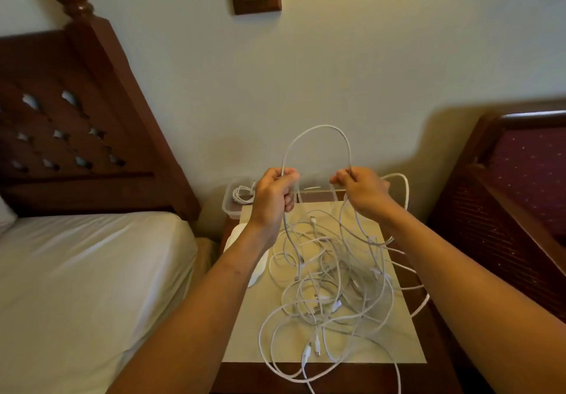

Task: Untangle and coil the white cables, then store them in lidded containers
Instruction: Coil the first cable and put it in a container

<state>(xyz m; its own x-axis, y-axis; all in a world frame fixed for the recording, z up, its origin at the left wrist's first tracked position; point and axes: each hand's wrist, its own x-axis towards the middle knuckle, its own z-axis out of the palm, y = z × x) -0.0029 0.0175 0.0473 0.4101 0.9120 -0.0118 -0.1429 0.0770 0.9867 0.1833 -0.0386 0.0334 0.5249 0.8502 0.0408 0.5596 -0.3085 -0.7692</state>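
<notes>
Left hand (273, 197) and right hand (363, 191) each pinch one raised loop of thin white cable (317, 136) above the tangled white cable pile (330, 289) on the cream-topped wooden nightstand (407, 344).

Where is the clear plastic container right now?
In the head view, the clear plastic container sits at the far left corner of the bedside table, near the wall, just beyond the left hand, with a coiled white cable inside.
</notes>
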